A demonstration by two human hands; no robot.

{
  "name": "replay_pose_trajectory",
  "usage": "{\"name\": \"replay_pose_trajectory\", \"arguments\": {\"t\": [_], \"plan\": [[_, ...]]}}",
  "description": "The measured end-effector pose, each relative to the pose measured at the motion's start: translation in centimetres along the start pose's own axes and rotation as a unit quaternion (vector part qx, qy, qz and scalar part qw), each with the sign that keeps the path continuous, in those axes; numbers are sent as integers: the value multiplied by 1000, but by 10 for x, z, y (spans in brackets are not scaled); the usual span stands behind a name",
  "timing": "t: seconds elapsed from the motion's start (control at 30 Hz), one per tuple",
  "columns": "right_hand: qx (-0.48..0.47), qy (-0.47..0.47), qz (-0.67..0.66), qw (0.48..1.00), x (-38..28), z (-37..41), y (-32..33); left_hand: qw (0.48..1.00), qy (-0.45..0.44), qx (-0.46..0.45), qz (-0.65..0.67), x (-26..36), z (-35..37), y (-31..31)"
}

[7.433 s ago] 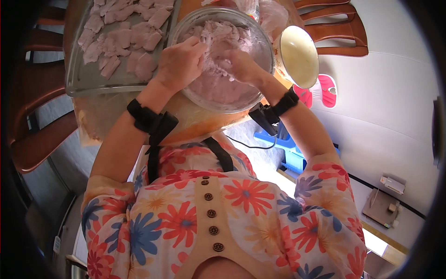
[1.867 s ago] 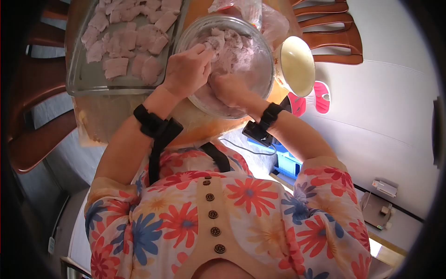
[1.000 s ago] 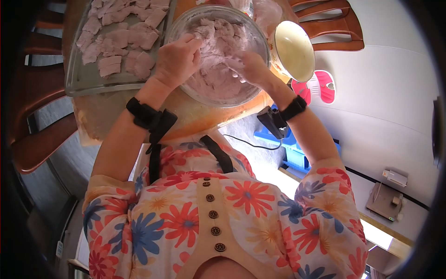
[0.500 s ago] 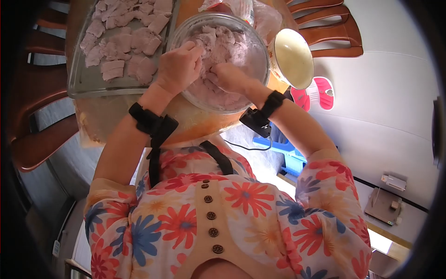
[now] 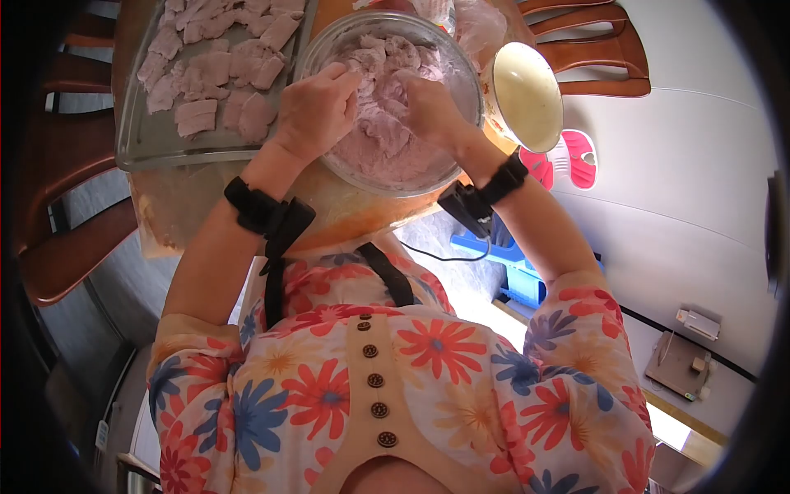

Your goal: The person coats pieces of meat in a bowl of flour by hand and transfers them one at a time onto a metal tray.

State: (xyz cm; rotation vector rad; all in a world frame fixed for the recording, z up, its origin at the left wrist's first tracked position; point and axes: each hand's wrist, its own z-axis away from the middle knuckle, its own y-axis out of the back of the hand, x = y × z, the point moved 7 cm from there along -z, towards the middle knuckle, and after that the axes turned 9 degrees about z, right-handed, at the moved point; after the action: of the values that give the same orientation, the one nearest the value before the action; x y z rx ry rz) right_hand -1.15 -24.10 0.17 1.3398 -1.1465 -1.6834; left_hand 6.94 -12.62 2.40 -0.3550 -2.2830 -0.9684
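Observation:
A round bowl [image 5: 471,148] holds a heap of pale pink, floury pieces [image 5: 385,123]. At the bowl's left side, my left hand [image 5: 317,111] is closed with bent fingers; what it holds, if anything, is hidden. My right hand [image 5: 436,114] is inside the bowl's right half, fingers curled down against the pink pieces, their tips hidden. To the left, a rectangular glass tray [image 5: 177,155] carries several flat pink pieces [image 5: 206,74] laid side by side.
A cream bowl [image 5: 527,97] stands tilted right of the round bowl, with a plastic bag [image 5: 480,29] behind. Wooden chairs [image 5: 70,156] line both sides of the table [image 5: 189,214]. A pink and white object [image 5: 570,159] and blue plastic items [image 5: 522,284] lie beyond, lower right.
My right hand has moved up and to the right inside the bowl, uncovering more of the pink pieces. My left hand has stayed nearly in place.

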Motion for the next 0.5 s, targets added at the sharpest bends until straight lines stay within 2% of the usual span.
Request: {"name": "replay_pose_trajectory", "arguments": {"t": [0.03, 0.07, 0.13, 0.27, 0.33, 0.37, 0.43, 0.47, 0.5], "plan": [[71, -33, 78, 994, 10, -3, 4, 1000, -1, 0, 0, 0, -1, 0], [72, -35, 78, 994, 10, -3, -3, 1000, -2, 2, 4, 0, -1, 0], [-45, -4, 58, 997, 5, -6, -34, 1000, -2, 3, 6, 0, 0, 1], [-61, 15, -8, 998, -1, 7, -11, 1000, 7, -5, 9, 0, 1, 1], [-125, 13, 38, 991, -13, 17, -2, 1000, 7, -4, 12, 1, 1, 2], [-127, 13, 38, 991, 0, 19, -16, 1000, 7, -2, 12, 2, 1, 2], [-281, 122, 157, 939, 27, 34, -81, 1000, 10, -2, 12, 1, -1, 1], [-284, 124, 153, 938, 11, 32, -80, 1000, 7, -4, 8, 0, -1, 1], [-216, 51, 156, 962, -13, 24, -64, 1000, 7, -9, 5, -1, 2, -1]]}}
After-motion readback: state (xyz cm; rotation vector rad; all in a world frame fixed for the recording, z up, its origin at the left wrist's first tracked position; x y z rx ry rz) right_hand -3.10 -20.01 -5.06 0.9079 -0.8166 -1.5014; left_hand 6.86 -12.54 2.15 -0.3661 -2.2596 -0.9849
